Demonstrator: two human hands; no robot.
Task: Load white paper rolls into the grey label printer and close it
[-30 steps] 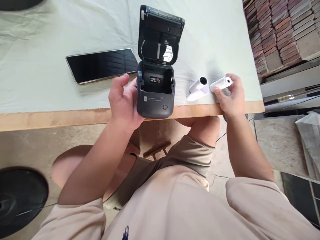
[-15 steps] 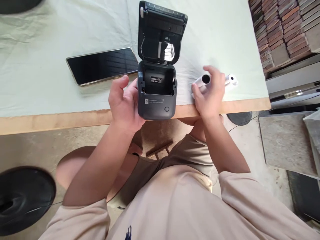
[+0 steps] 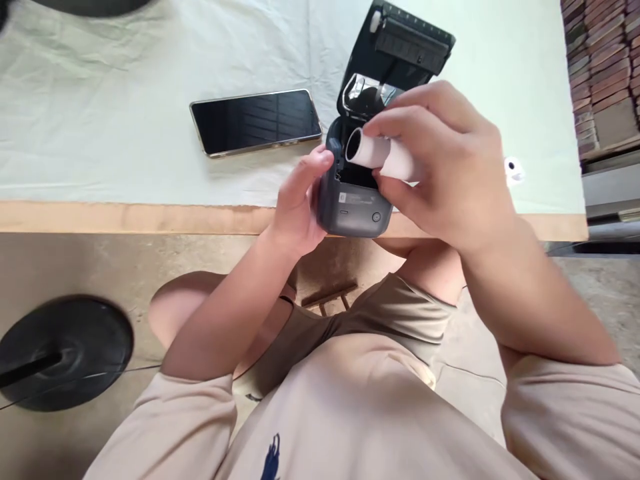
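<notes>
A small dark grey label printer stands in my left hand, which wraps round its left side with the thumb near the top edge. Its lid is swung up, so the paper bay shows in part. Between the thumb and fingers of my right hand is a white paper roll with a dark hollow core. The roll is tilted over the mouth of the bay, its left end at the opening. My right fingers cover the roll's other end.
A smartphone with a dark screen lies on the cloth-covered table, left of the printer. A second small white roll lies right of my right hand. Stacked bricks stand beyond the table's right edge. A round black base is on the floor.
My right hand has lifted the white paper roll from the table and carried it left to the printer's open bay. My left hand still holds the printer. The view has shifted.
</notes>
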